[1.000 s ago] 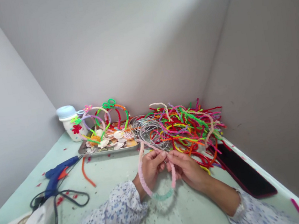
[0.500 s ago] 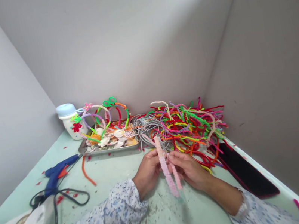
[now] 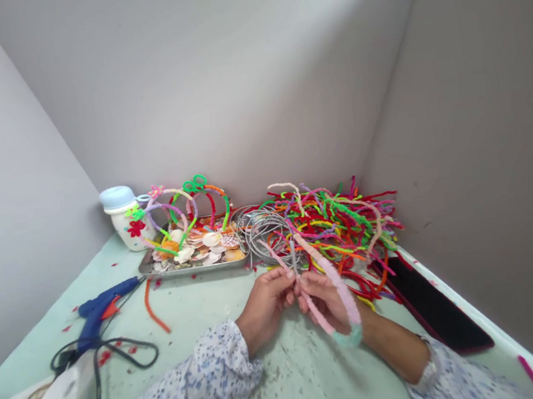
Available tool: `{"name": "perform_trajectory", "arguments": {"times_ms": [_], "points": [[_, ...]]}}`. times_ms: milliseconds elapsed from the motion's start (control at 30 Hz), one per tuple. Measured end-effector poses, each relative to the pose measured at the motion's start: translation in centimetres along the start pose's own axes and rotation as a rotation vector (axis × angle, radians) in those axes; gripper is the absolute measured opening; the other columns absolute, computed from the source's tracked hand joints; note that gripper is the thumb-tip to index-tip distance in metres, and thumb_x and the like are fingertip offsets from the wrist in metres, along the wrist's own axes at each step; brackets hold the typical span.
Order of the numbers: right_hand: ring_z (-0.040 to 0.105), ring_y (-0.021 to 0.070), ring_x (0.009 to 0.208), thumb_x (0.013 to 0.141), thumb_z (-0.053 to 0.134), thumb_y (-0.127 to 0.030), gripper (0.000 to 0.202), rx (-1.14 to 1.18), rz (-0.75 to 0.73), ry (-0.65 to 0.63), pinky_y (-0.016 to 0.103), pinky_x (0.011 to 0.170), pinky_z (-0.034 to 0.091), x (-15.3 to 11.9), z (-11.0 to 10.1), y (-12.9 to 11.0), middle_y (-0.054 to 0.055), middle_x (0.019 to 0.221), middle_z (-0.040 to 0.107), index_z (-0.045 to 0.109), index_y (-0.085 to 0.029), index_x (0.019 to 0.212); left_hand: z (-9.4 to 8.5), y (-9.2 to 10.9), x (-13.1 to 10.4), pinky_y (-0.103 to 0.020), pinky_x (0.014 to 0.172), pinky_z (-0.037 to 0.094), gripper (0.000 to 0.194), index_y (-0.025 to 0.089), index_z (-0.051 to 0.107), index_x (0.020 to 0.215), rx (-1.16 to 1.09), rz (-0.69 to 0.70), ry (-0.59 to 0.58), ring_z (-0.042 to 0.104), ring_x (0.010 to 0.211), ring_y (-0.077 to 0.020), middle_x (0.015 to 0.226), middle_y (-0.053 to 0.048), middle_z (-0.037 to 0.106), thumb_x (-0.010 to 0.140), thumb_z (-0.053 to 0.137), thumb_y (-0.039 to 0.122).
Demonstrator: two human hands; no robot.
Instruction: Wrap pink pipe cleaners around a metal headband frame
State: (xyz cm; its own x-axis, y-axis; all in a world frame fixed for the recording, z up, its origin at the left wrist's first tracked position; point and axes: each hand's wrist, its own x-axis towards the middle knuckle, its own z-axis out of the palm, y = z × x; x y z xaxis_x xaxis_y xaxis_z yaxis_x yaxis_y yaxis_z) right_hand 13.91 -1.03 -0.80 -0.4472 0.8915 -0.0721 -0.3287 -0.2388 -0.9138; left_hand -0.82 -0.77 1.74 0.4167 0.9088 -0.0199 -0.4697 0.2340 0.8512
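Note:
Both hands meet over the middle of the table, at a headband (image 3: 341, 289) wrapped in fuzzy pink, lilac and mint pipe cleaner. One end of the headband shows bare grey. My left hand (image 3: 266, 302) is closed, thumb and fingertips pinching a pink pipe cleaner (image 3: 274, 254) whose free end sticks up. With fingers closed, my right hand (image 3: 330, 297) grips the headband beside the left fingertips. The curve of the headband loops in front of the right hand and wrist. Just where the pipe cleaner meets the headband is hidden by the fingers.
Behind the hands lie grey metal hoops (image 3: 265, 226) and a tangled heap of pipe cleaners (image 3: 351, 220). A metal tray (image 3: 197, 270) holds shells and finished headbands, near a white bottle (image 3: 122, 219). A blue glue gun (image 3: 93, 314) lies left, a black phone-like slab (image 3: 438, 307) right.
The headband has turned from nearly edge-on to showing its open curve, swinging right across my right hand. Its bare grey end now shows. Both hands stay close together in nearly the same place.

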Motion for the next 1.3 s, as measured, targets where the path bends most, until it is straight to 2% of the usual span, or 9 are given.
{"name": "perform_trajectory", "arguments": {"times_ms": [400, 767, 1100, 1300], "points": [[0.048, 0.0063, 0.034, 0.082, 0.057, -0.045, 0.028, -0.041, 0.024, -0.07, 0.016, 0.032, 0.034, -0.2, -0.3, -0.2, -0.003, 0.057, 0.058, 0.054, -0.017, 0.078, -0.2, 0.2, 0.0, -0.018, 0.048, 0.033, 0.014, 0.011, 0.059, 0.07, -0.018, -0.04, -0.034, 0.047, 0.047, -0.0058, 0.059, 0.0, 0.055, 0.076, 0.063, 0.022], [0.046, 0.0061, 0.032, 0.073, 0.065, -0.046, 0.032, -0.029, 0.075, -0.078, 0.017, 0.032, 0.033, -0.8, 0.8, -1.6, -0.003, 0.05, 0.057, 0.053, -0.017, 0.071, -0.4, 0.2, -0.1, -0.019, 0.049, 0.033, 0.012, 0.011, 0.059, 0.071, -0.006, -0.059, -0.078, 0.047, 0.047, -0.0064, 0.059, 0.0, 0.055, 0.076, 0.062, 0.021], [0.049, 0.0067, 0.034, 0.076, 0.06, -0.046, 0.031, -0.069, 0.052, -0.072, 0.017, 0.034, 0.033, -0.6, 0.8, -1.9, -0.002, 0.053, 0.059, 0.053, -0.016, 0.074, -0.1, 0.3, -0.1, -0.019, 0.052, 0.036, 0.018, 0.011, 0.059, 0.073, -0.057, -0.025, -0.063, 0.049, 0.051, -0.0069, 0.062, 0.0, 0.054, 0.081, 0.058, 0.027], [0.049, 0.0071, 0.037, 0.081, 0.055, -0.042, 0.025, -0.081, 0.026, -0.122, 0.018, 0.037, 0.036, -0.6, 0.5, -1.9, -0.002, 0.057, 0.059, 0.053, -0.017, 0.076, 0.0, 0.5, -0.2, -0.018, 0.051, 0.037, 0.023, 0.011, 0.06, 0.074, -0.103, -0.027, -0.026, 0.049, 0.053, -0.0069, 0.065, -0.001, 0.054, 0.082, 0.057, 0.032]]}}
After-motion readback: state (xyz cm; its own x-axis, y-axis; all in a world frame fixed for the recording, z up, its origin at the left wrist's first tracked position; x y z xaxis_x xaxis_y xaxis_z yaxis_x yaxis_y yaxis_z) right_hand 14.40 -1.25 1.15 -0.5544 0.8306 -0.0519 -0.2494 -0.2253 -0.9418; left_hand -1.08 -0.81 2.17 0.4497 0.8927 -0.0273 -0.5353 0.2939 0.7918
